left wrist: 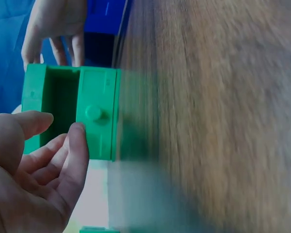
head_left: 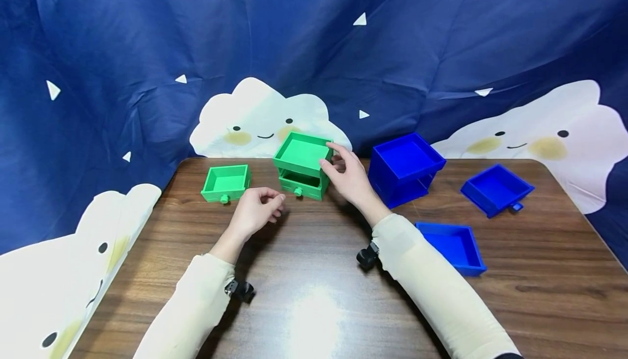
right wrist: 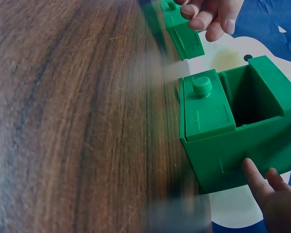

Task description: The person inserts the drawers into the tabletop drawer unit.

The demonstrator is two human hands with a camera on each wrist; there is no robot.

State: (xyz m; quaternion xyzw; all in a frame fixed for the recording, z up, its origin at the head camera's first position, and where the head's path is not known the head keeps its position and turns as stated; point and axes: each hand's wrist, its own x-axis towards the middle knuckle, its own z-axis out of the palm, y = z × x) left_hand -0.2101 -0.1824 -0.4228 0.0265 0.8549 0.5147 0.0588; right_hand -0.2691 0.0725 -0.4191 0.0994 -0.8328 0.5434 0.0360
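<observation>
A small green cabinet (head_left: 302,154) stands near the table's back edge, with a knobbed drawer (head_left: 301,189) pushed into its lower slot and its upper slot showing as a dark gap. My right hand (head_left: 349,176) touches the cabinet's right side, fingers nearly straight against the wall in the right wrist view. In front of the cabinet, my left hand (head_left: 256,209) hovers with loosely bent fingers and holds nothing. A second green drawer (head_left: 225,183), its knob facing me, lies on the table to the cabinet's left.
Right of the green cabinet stands a blue cabinet (head_left: 404,165) with an opening in its front. One blue drawer (head_left: 496,189) sits farther right; another blue drawer (head_left: 450,247) lies nearer, partly behind my right sleeve. A dark blue cloth (head_left: 314,48) hangs behind the wooden table (head_left: 539,283).
</observation>
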